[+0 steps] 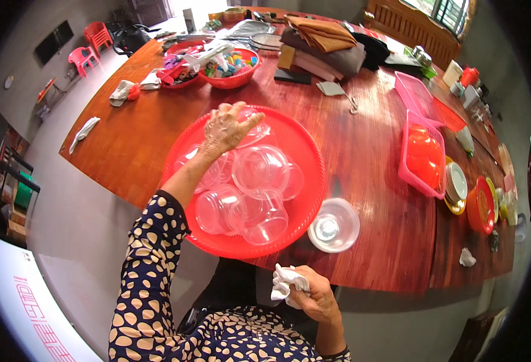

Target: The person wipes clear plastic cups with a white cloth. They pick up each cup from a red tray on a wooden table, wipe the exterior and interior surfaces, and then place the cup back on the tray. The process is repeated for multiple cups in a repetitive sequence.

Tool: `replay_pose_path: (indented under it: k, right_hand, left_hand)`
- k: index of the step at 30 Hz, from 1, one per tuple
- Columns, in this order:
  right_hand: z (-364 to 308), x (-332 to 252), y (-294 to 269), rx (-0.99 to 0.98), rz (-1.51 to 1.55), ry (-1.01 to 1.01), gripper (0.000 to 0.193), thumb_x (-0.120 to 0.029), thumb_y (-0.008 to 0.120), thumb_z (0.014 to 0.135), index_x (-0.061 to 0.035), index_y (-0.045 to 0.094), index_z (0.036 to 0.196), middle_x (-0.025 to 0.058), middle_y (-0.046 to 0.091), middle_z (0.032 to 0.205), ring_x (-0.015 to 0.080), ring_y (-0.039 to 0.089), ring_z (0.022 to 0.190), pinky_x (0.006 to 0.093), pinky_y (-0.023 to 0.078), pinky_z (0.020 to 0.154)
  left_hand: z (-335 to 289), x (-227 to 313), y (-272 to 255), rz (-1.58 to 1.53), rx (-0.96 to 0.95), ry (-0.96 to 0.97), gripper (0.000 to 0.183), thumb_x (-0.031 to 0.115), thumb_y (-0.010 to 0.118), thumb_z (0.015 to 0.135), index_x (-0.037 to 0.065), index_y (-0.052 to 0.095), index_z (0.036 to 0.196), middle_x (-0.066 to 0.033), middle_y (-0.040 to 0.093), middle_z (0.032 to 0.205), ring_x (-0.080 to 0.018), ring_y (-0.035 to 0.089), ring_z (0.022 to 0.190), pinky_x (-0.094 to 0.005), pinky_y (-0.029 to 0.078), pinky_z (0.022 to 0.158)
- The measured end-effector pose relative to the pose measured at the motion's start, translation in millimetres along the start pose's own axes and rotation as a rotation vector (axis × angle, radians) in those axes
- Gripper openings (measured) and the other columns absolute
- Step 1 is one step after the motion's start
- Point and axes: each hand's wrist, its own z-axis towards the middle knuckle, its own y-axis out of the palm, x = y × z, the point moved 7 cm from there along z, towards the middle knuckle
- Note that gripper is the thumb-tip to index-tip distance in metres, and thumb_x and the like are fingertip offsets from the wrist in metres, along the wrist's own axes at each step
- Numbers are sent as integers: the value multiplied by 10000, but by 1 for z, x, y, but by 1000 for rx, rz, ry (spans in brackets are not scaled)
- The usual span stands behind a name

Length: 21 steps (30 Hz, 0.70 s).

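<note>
Left hand (pixel 226 128) closes fingers on a clear plastic cup (pixel 254 130) at the red basin's (pixel 304 151) far side. Right hand (pixel 316 295) clutches a white cloth (pixel 284 282); wiping likely follows.

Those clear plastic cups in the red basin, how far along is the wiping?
One clear bowl already sits out on the table, beside the red basin. The left hand is on a cup at the basin's far side; the right hand grips a white cloth. Several cups remain piled inside.
</note>
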Motion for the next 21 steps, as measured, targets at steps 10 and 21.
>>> replay_pose_path:
  k: [10, 21]
  right_hand:
    - [-27, 1, -14, 47, -10, -64, 330, 72, 596, 766, 16, 632, 1090, 109, 669, 1029, 237, 621, 965, 329, 477, 860]
    - [-64, -7, -30, 159, -2, -129, 255, 8, 628, 802, 29, 625, 1056, 139, 637, 967, 238, 627, 874, 315, 491, 782]
  left_hand:
    - [-149, 170, -63, -160, 175, 915, 240, 144, 717, 717, 78, 618, 926, -86, 579, 1015, -266, 555, 985, -401, 457, 817]
    - [-233, 214, 73, 282, -371, 917, 173, 144, 597, 764, 3, 596, 865, -136, 610, 918, -254, 568, 939, -361, 415, 833]
